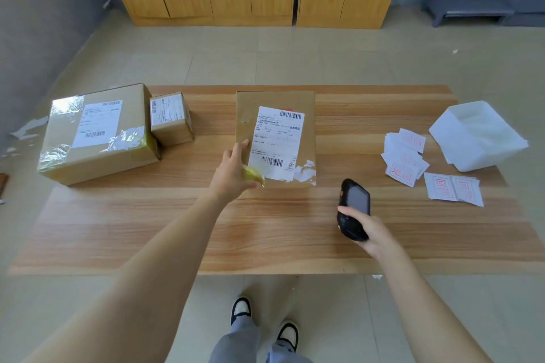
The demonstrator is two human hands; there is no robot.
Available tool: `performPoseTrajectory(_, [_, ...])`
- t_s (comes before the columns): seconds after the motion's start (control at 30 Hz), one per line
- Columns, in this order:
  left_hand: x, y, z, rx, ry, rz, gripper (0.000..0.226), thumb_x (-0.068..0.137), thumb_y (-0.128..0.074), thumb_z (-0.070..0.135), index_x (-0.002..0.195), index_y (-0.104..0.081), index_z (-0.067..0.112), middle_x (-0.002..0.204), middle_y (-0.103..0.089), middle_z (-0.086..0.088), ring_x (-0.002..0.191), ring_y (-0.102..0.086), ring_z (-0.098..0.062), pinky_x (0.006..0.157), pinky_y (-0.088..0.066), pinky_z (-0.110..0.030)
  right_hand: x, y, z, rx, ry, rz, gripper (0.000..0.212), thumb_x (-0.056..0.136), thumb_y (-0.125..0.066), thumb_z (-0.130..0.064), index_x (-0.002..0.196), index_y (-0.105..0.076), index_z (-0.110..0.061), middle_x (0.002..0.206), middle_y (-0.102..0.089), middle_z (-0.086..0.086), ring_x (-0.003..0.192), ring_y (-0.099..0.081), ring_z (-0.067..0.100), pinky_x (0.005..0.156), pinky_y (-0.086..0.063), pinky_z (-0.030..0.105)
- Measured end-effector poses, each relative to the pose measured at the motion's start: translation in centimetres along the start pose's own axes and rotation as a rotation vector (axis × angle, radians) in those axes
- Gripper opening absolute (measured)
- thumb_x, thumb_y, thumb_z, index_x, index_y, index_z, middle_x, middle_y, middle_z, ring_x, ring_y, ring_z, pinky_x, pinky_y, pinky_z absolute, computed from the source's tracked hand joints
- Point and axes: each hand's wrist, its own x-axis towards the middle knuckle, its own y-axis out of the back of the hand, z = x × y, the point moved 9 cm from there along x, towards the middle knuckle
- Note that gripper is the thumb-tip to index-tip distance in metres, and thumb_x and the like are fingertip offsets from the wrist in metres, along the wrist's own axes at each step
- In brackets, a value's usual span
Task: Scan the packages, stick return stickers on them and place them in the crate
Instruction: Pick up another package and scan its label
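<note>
Misread risk: right hand point(372, 231) grips scanner point(354, 208), likely aimed short of the label point(277, 138); left hand point(233, 171) pinches package point(306, 103) corner, where glossy tape point(254, 176) may slip.

Cardboard packages: three – large package point(97, 132), small package point(171, 118), middle package point(277, 138)
Scanner point(354, 209): one
White crate point(477, 138): one
Return stickers point(404, 156): overlapping heap, count unclear; separate strip point(454, 190) shows two
Hands: two – left hand point(233, 171), right hand point(371, 230)
Table point(265, 230): one
Shoes point(240, 309): two
</note>
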Motion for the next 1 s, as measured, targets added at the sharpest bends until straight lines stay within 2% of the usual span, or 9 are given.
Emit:
performPoseTrajectory(0.17, [-1.4, -0.4, 0.0, -0.009, 0.0, 0.054, 0.108, 0.06, -0.087, 0.012, 0.145, -0.023, 0.022, 0.132, -0.039, -0.01, 0.104, -0.05, -0.02, 0.084, -0.04, -0.027, -3.5, -4.3, -3.1, 0.399, 0.086, -0.204, 0.061, 0.057, -0.081, -0.01, 0.115, -0.062, -0.003, 0.108, -0.068, 0.014, 0.095, -0.067, 0.025, 0.064, -0.057, 0.029])
performPoseTrajectory(0.3, [-2.7, -1.0, -0.4, -0.053, 0.013, 0.105, 0.107, 0.058, -0.087, 0.01, 0.144, -0.025, 0.024, 0.134, -0.037, -0.008, 0.113, -0.05, -0.024, 0.089, -0.043, -0.035, -7.1, -7.3, -6.0, 0.492, 0.144, -0.406, 0.047, 0.056, -0.08, -0.001, 0.1, -0.066, 0.003, 0.098, -0.071, 0.02, 0.089, -0.07, 0.033, 0.068, -0.058, 0.032])
performPoseTrajectory(0.43, [-2.9, -1.6, 0.2, -0.07, 0.019, 0.133, 0.103, 0.062, -0.085, 0.009, 0.143, -0.024, 0.025, 0.138, -0.035, -0.009, 0.115, -0.05, -0.028, 0.087, -0.044, -0.038, -10.0, -9.3, -6.4, 0.45, 0.161, -0.527, 0.035, 0.062, -0.076, 0.004, 0.097, -0.068, 0.005, 0.097, -0.069, 0.022, 0.086, -0.069, 0.034, 0.07, -0.058, 0.035])
performPoseTrajectory(0.53, [-2.7, -2.0, 0.9, -0.06, 0.015, 0.138, 0.105, 0.065, -0.082, 0.007, 0.145, -0.018, 0.03, 0.141, -0.036, -0.012, 0.114, -0.051, -0.029, 0.083, -0.044, -0.036, -11.2, -10.6, -5.0, 0.375, 0.12, -0.538, 0.049, 0.066, -0.074, 0.004, 0.113, -0.061, 0.006, 0.102, -0.065, 0.025, 0.087, -0.068, 0.034, 0.069, -0.057, 0.035])
performPoseTrajectory(0.6, [-2.6, -2.5, 1.1, 0.0, 0.014, 0.121, 0.113, 0.067, -0.081, 0.007, 0.148, -0.007, 0.034, 0.147, -0.032, -0.016, 0.125, -0.047, -0.034, 0.092, -0.046, -0.044, -11.8, -11.3, -4.0, 0.309, 0.104, -0.524, 0.06, 0.067, -0.072, 0.005, 0.124, -0.052, 0.005, 0.101, -0.065, 0.024, 0.086, -0.068, 0.035, 0.069, -0.057, 0.036])
performPoseTrajectory(0.67, [-2.7, -2.9, 1.4, 0.053, -0.003, 0.114, 0.116, 0.071, -0.08, 0.011, 0.15, 0.002, 0.034, 0.151, -0.03, -0.017, 0.135, -0.036, -0.036, 0.099, -0.043, -0.051, -12.1, -12.0, -3.2, 0.24, 0.101, -0.517, 0.055, 0.073, -0.068, 0.008, 0.124, -0.051, 0.0, 0.093, -0.067, 0.021, 0.082, -0.068, 0.035, 0.068, -0.058, 0.037])
performPoseTrajectory(0.83, [-2.2, -2.4, 1.7, 0.041, 0.011, 0.136, 0.111, 0.075, -0.078, 0.019, 0.149, 0.002, 0.037, 0.138, -0.044, -0.017, 0.118, -0.05, -0.035, 0.09, -0.048, -0.049, -12.0, -12.6, -1.2, 0.172, 0.058, -0.468, 0.05, 0.072, -0.069, 0.01, 0.117, -0.051, -0.003, 0.095, -0.066, 0.021, 0.079, -0.068, 0.037, 0.065, -0.058, 0.038])
performPoseTrajectory(1.0, [-2.0, -2.4, 1.6, 0.03, 0.032, 0.123, 0.104, 0.079, -0.072, 0.02, 0.148, 0.003, 0.04, 0.134, -0.042, -0.021, 0.108, -0.054, -0.04, 0.085, -0.049, -0.05, -11.6, -12.5, 0.6, 0.063, 0.051, -0.448, 0.049, 0.073, -0.068, 0.01, 0.116, -0.051, -0.006, 0.098, -0.065, 0.02, 0.077, -0.067, 0.036, 0.068, -0.058, 0.042])
